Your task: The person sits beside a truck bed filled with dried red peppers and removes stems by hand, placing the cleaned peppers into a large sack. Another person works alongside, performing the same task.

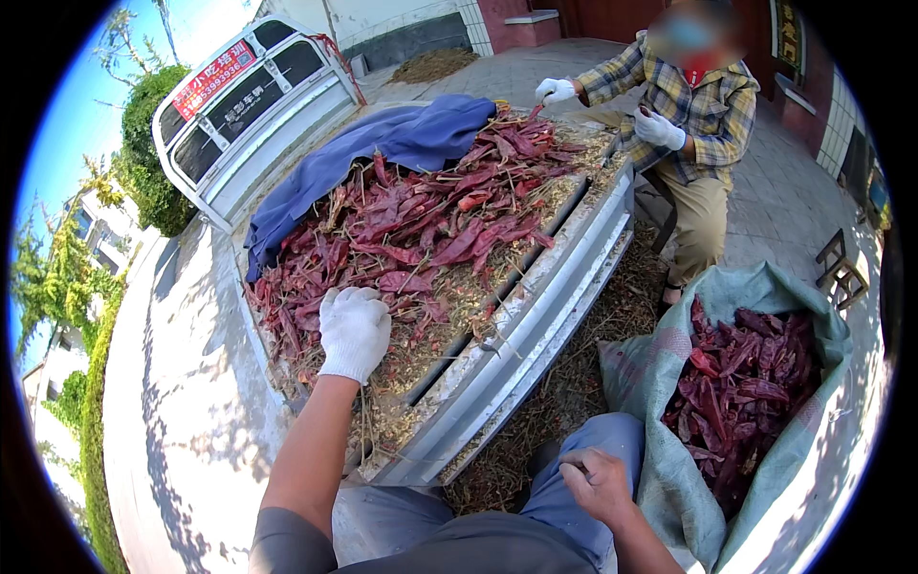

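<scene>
Dried red chili peppers [409, 222] lie in a wide heap on a truck's flatbed, with a blue cloth [373, 151] over the far side of the heap. My left hand [353, 333], in a white knitted glove, rests against the near edge of the heap, fingers bent; what lies under the fingers is hidden. My bare right hand [595, 482] is above my right thigh, its fingers curled in, and whether anything is inside cannot be seen. To its right stands an open green woven sack [663, 445] filled with more dried chilies [739, 394].
A co-worker in a checked shirt [706, 115] sits across the bed's corner, with white gloves holding chilies. The lowered metal side panel [531, 344] edges the bed. Stems and debris [566, 380] cover the ground below. A small wooden stool [840, 273] stands at right.
</scene>
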Tool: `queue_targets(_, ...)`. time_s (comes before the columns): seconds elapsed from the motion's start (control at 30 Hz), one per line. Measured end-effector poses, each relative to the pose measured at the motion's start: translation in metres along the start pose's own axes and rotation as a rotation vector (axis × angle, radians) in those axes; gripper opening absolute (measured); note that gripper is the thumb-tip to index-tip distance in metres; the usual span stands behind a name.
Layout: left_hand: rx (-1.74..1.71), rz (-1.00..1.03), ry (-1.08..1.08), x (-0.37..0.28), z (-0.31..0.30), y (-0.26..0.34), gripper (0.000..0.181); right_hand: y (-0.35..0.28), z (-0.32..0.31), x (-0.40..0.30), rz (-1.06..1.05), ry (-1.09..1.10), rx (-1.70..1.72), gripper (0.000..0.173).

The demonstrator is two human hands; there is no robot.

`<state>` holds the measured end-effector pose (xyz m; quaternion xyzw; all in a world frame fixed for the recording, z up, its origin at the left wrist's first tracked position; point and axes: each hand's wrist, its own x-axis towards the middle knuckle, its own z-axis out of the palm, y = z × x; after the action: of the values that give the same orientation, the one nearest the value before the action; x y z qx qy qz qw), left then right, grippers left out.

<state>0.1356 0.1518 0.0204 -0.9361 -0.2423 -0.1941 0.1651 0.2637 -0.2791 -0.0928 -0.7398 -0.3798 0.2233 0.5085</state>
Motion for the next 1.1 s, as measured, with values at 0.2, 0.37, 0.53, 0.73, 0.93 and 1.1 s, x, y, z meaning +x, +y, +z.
queue_targets(0.2,-0.203,-0.141,0.089,-0.033,-0.037,0.007,0.010,-0.017,0.018,0.026,-0.011,-0.132,0.041,0.018)
queue_targets(0.37,-0.494,-0.428,0.050,-0.081,-0.052,0.023,0.020,-0.043,0.052,0.071,0.011,-0.231,0.244,0.023)
queue_targets(0.53,-1.159,-0.790,-0.195,-0.127,-0.058,0.080,0.024,-0.068,0.111,0.111,-0.048,-0.136,0.547,0.027)
queue_targets(0.73,-0.778,-0.284,-0.123,-0.150,-0.059,0.109,0.029,-0.072,0.092,0.121,0.025,-0.405,0.351,0.028)
queue_targets(0.93,-0.332,0.322,-0.133,-0.088,-0.097,0.113,0.025,-0.066,0.066,0.112,-0.385,-0.442,-0.217,0.025)
queue_targets(1.1,-0.249,0.395,-0.613,-0.089,-0.095,0.105,0.015,-0.062,0.064,0.113,-0.523,-0.555,-0.148,0.026)
